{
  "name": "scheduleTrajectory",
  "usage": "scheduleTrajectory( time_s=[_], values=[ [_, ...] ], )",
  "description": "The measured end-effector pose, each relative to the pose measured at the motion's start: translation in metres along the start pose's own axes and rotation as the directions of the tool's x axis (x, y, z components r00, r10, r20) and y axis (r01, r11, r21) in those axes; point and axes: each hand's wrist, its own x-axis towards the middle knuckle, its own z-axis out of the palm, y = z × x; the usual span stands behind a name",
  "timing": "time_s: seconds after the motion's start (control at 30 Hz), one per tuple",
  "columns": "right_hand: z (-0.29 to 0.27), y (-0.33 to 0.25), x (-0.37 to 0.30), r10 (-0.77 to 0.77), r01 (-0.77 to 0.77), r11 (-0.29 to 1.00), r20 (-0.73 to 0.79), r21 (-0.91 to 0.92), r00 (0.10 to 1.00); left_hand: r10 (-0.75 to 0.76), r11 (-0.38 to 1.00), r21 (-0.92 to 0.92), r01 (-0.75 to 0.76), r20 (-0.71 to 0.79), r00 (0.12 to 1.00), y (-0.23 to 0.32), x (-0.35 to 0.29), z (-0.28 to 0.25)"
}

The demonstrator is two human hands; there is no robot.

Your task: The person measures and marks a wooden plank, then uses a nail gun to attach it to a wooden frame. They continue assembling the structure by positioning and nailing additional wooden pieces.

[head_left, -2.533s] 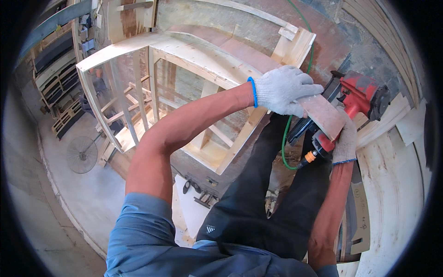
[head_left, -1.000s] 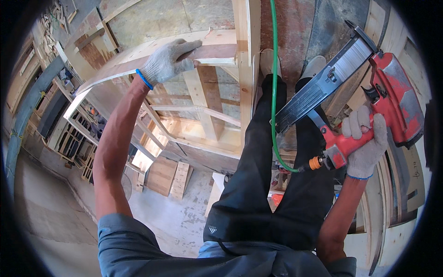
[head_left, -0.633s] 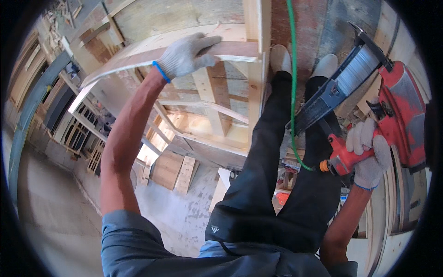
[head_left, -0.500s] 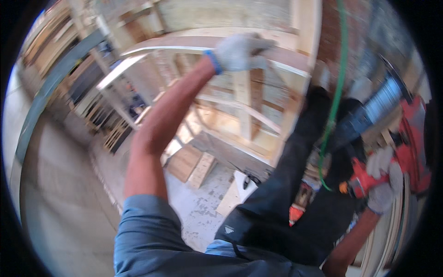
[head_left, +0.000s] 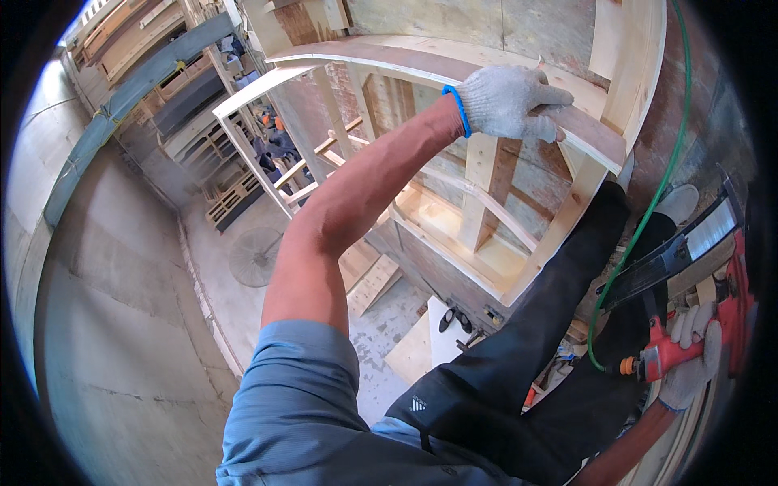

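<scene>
We have our left hand [head_left: 512,104] over a brownish, bowed plywood strip [head_left: 598,134], which runs along the top of a pale, open wooden frame [head_left: 561,228]. At right, we hold a scuffed red nail gun [head_left: 739,312] by its grip in our right hand [head_left: 690,356], its dark magazine slanting toward the near left, apart from the frame.

A grey wall [head_left: 113,324], stained and seamed, fills the left. Along its foot lies a pale grey floor [head_left: 243,308], patchy nearer in, with a round wire-guarded fan [head_left: 255,257]. Farther off, a blue-grey beam [head_left: 136,91] crosses before stacked boards [head_left: 134,40]; bright light catches the left edge.
</scene>
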Motion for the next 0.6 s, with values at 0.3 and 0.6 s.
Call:
scheduleTrajectory(
  time_s=[0.3,0.6],
  values=[
    [0.003,0.001,-0.001,-0.021,0.025,0.998,-0.057,0.066,0.998,0.003,1.0,0.01,-0.003,0.025,1.0,0.019,0.0,-0.013],
    [-0.005,0.003,0.002,-0.04,0.04,0.999,-0.014,0.016,0.999,0.128,0.992,-0.014,-0.129,-0.013,0.992,0.039,-0.025,-0.018]
  ],
)
